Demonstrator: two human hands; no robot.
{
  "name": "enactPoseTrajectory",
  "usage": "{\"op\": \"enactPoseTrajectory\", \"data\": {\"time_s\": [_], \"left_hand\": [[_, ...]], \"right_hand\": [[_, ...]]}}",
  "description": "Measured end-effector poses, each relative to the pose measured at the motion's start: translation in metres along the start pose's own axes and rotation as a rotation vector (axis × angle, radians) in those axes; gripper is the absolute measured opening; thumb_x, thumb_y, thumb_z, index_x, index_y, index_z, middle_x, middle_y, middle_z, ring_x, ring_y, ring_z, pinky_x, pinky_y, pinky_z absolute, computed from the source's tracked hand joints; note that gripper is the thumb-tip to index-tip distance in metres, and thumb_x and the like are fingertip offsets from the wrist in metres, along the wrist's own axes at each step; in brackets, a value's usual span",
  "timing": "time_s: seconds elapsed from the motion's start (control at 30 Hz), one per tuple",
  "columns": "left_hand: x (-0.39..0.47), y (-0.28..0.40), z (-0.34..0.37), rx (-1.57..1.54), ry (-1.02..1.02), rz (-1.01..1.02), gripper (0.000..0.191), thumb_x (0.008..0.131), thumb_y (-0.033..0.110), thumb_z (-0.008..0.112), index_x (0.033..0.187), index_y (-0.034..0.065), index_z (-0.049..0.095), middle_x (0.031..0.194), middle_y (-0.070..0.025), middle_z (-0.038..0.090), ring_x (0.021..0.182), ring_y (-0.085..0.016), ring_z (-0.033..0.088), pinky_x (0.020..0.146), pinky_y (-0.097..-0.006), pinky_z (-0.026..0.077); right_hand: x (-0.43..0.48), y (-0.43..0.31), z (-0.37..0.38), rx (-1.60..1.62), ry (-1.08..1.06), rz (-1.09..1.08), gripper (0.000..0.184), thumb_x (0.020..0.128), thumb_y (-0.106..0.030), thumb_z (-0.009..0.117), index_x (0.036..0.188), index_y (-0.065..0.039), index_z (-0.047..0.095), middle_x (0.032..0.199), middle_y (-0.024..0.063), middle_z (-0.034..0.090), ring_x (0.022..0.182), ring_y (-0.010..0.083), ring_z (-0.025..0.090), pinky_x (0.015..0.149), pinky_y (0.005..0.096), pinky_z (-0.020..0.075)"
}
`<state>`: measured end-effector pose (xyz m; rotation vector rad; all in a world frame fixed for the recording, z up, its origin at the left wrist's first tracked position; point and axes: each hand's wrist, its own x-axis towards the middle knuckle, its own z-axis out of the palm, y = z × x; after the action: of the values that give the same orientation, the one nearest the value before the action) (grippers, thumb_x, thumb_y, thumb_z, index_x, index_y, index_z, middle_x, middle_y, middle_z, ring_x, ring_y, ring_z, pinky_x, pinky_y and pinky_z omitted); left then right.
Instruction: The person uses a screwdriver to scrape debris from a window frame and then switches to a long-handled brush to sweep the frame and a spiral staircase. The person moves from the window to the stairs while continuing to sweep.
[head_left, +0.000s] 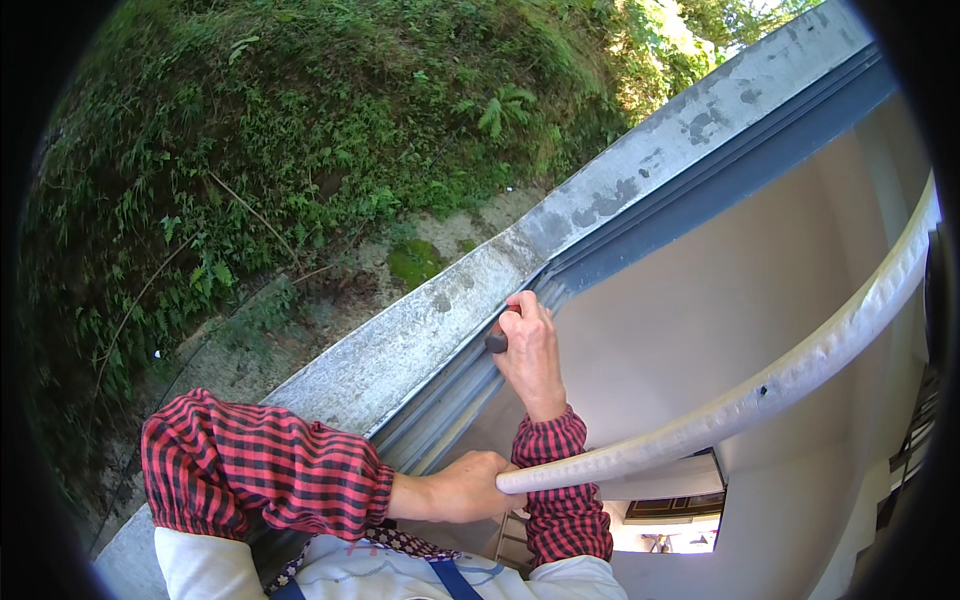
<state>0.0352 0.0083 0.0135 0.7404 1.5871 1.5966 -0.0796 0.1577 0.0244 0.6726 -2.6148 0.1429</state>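
Note:
My right hand (531, 346) is wrapped around a red-and-black tool handle (496, 339). The tool's working end is hidden, so its kind cannot be told. That fist rests over the grooved metal window track (454, 405), close to a joint where the frame changes angle. Lower down, my left hand (469, 489) is closed at the near end of a long pale tube (705, 416). The tube looks bent in this view and passes in front of my right sleeve (566, 517) toward the right rim. Red-and-black checked covers, including my left sleeve (277, 465), reach both wrists.
A weathered concrete ledge (442, 304) runs diagonally along the outer side. Beyond it rises a steep bank (322, 120) with ferns and weeds. Inside are a dark blue-grey frame (720, 187), a beige wall surface (697, 315), a bright opening (667, 517) and part of a ladder (514, 538).

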Motion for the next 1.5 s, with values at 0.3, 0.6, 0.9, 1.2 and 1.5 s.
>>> {"op": "enactPoseTrajectory", "data": {"time_s": [0.3, 0.6, 0.9, 1.2, 1.5], "left_hand": [[0.002, -0.001, -0.002, 0.05, -0.031, -0.043, 0.026, 0.079, 0.025, 0.065, 0.088, 0.0008, 0.07, 0.073, -0.018, 0.067, 0.074, -0.032, 0.068, 0.073, -0.0404, 0.051], [0.016, -0.016, 0.01, -0.07, 0.042, -0.026, 0.031, 0.081, 0.03, 0.066, 0.083, -0.0011, 0.067, 0.067, -0.0096, 0.064, 0.06, -0.019, 0.062, 0.059, -0.034, 0.049], [0.01, 0.052, -0.015, -0.672, 0.277, 0.184, 0.029, 0.089, 0.019, 0.059, 0.064, 0.0093, 0.047, 0.052, 0.0022, 0.041, 0.045, -0.011, 0.041, 0.053, -0.0291, 0.043], [-0.002, 0.136, -0.055, -0.797, 0.374, 0.434, 0.045, 0.097, 0.025, 0.045, 0.056, 0.0178, 0.027, 0.047, 0.0065, 0.024, 0.041, -0.009, 0.026, 0.052, -0.028, 0.039], [-0.052, 0.236, -0.112, -0.858, 0.369, 0.934, 0.046, 0.096, 0.021, 0.055, 0.057, 0.0195, 0.032, 0.046, 0.0102, 0.025, 0.038, -0.004, 0.027, 0.037, -0.0197, 0.033]], "right_hand": [[-0.012, -0.018, -0.03, -0.035, 0.2, -0.039, 0.018, 0.062, 0.006, 0.067, 0.069, 0.003, 0.051, 0.107, 0.0188, 0.058, 0.089, 0.0358, 0.059, 0.076, 0.041, 0.0498], [-0.07, -0.011, -0.078, 0.288, 0.43, 0.223, 0.018, 0.074, -0.004, 0.074, 0.084, 0.0, 0.061, 0.095, 0.0121, 0.065, 0.076, 0.0215, 0.063, 0.069, 0.0297, 0.0496], [-0.138, -0.027, -0.101, 0.462, 0.235, 0.384, 0.007, 0.072, 0.0, 0.064, 0.072, 0.001, 0.057, 0.086, 0.0124, 0.066, 0.068, 0.0279, 0.064, 0.059, 0.0362, 0.0492], [-0.127, -0.044, -0.123, 0.384, 0.148, 0.045, 0.031, 0.075, -0.008, 0.073, 0.059, 0.002, 0.049, 0.096, 0.0143, 0.067, 0.066, 0.0304, 0.063, 0.057, 0.0376, 0.0499], [-0.065, -0.052, -0.199, -0.336, 0.811, -0.398, 0.044, 0.08, 0.002, 0.068, 0.083, -0.009, 0.026, 0.088, 0.0096, 0.064, 0.067, 0.0241, 0.06, 0.055, 0.035, 0.0426]]}}
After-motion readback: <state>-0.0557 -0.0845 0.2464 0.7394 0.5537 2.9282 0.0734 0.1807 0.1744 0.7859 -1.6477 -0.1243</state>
